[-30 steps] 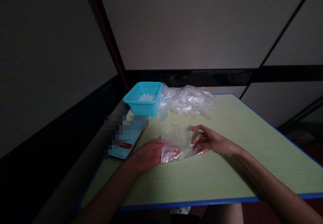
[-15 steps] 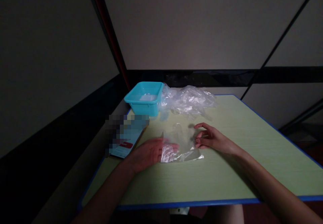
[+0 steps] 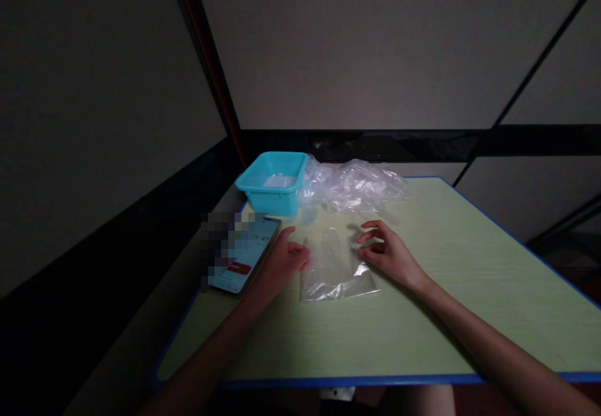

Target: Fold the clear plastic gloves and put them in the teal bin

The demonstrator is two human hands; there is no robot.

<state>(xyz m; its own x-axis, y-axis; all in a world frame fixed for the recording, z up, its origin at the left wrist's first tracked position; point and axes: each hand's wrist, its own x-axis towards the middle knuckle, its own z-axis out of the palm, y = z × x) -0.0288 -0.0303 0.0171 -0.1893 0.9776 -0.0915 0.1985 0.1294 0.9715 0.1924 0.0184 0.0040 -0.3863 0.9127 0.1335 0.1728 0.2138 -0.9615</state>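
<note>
A small clear plastic bag (image 3: 335, 275) with a handle loop at its far end lies flat on the table in front of me. My left hand (image 3: 282, 258) is at the bag's left edge, fingers loosely bent and partly apart, the tips slightly blurred. Whether those tips touch the film I cannot tell. Over by the right edge, my right hand (image 3: 387, 254) has its fingers curved and spread, with nothing visible between them. Its thumb side is close to the bag's upper right part.
A phone (image 3: 246, 256) with a lit screen lies left of my left hand. Behind it stands a turquoise plastic basket (image 3: 272, 200) with something whitish inside. A heap of crumpled clear plastic bags (image 3: 357, 184) lies beside it. The pale green table (image 3: 422, 341) has a blue edge.
My left hand has come out from under the bag's film and drawn back to the left, its fingers now bent. My right hand has shifted slightly, and the bag lies flatter.
</note>
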